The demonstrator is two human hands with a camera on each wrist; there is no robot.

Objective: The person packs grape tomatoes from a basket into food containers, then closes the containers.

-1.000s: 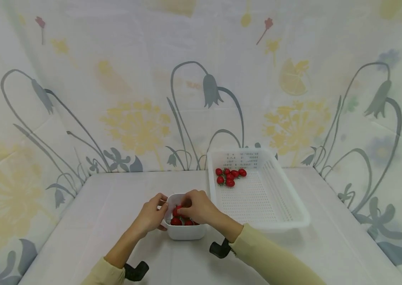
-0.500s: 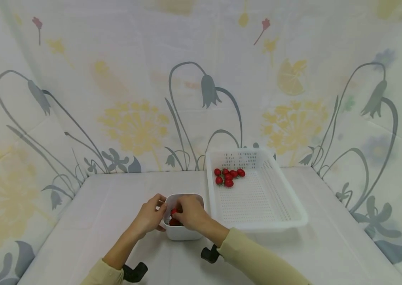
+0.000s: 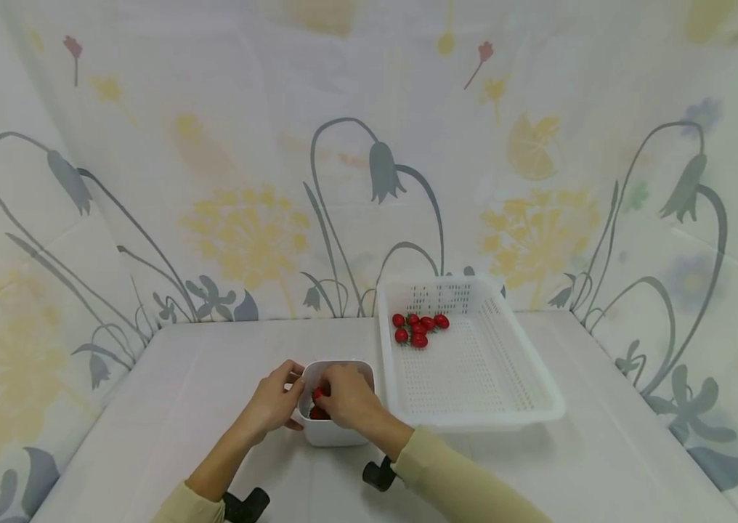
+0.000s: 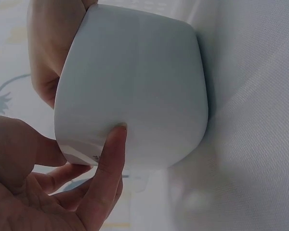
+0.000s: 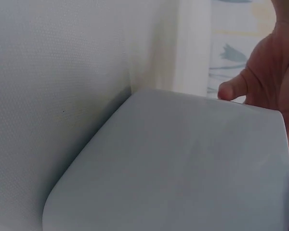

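A white square tub [image 3: 336,434] stands on the table with several red cherry tomatoes [image 3: 318,414] inside. From its left side my left hand [image 3: 273,403] grips it. In the left wrist view that hand's thumb lies at the rim and a finger [image 4: 114,149] presses the outer wall. My right hand [image 3: 346,396] reaches down into the tub, thumb beside a tomato; its fingertips are hidden, and whether they pinch one I cannot tell. Right of the tub, a white perforated basket [image 3: 473,385] holds several more tomatoes [image 3: 418,330] at its back left.
A white cloth covers the table [image 3: 225,349]. Behind it hangs a flower-printed backdrop [image 3: 245,218]. The basket's near left corner lies close to the tub and the right forearm. Black camera mounts [image 3: 378,473] sit under both wrists.
My right hand has moved a little left and deeper into the tub, covering more of the tomatoes. The left hand has stayed at the tub's side.
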